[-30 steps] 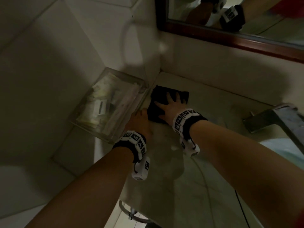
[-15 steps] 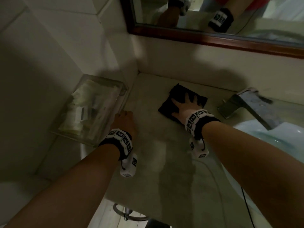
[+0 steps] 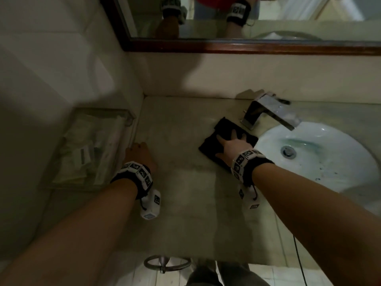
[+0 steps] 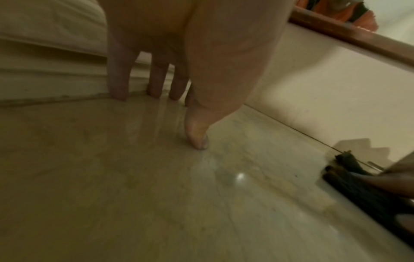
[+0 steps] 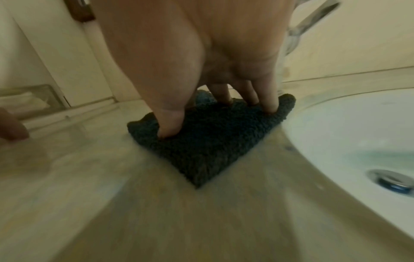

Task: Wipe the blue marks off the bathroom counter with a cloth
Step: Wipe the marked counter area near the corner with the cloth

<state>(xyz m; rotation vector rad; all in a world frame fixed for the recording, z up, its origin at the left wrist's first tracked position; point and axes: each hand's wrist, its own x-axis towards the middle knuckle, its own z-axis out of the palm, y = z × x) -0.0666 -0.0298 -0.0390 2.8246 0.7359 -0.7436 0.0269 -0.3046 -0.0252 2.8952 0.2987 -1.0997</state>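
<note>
A dark folded cloth lies on the beige stone counter, just left of the basin and in front of the tap. My right hand presses flat on it with spread, straight fingers. Over at the counter's left edge my left hand rests on its straight fingertips and holds nothing. I make out no blue marks on the bare counter. Blue streaks and specks show inside the basin. In the left wrist view the cloth appears at the right edge.
A chrome tap stands right behind the cloth. The white basin curves close to the cloth's right side. A clear tray with packets sits left of the counter. A wood-framed mirror hangs above, and a metal ring below the front edge.
My right hand has slid the cloth rightward from the back left corner across the counter to beside the tap and basin. The left hand has stayed at the left edge.
</note>
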